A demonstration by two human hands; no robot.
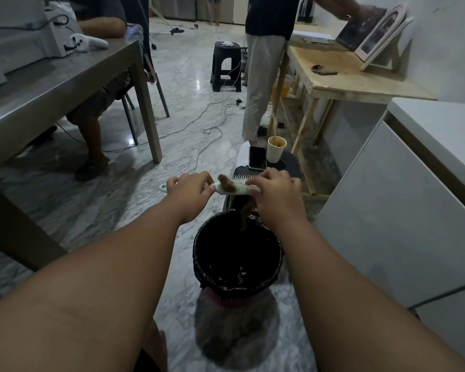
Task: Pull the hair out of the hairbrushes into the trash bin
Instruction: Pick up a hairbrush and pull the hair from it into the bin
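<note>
Above the bin (197, 251), my left hand (191, 189) grips the brush (239, 187) by its handle and holds it level, so whatever comes loose drops straight in. My right hand (275, 194) curls over the head, seemingly pinching a tuft (245, 217) that dangles binward. A brown clump (227, 183) sits in the bristles.
</note>
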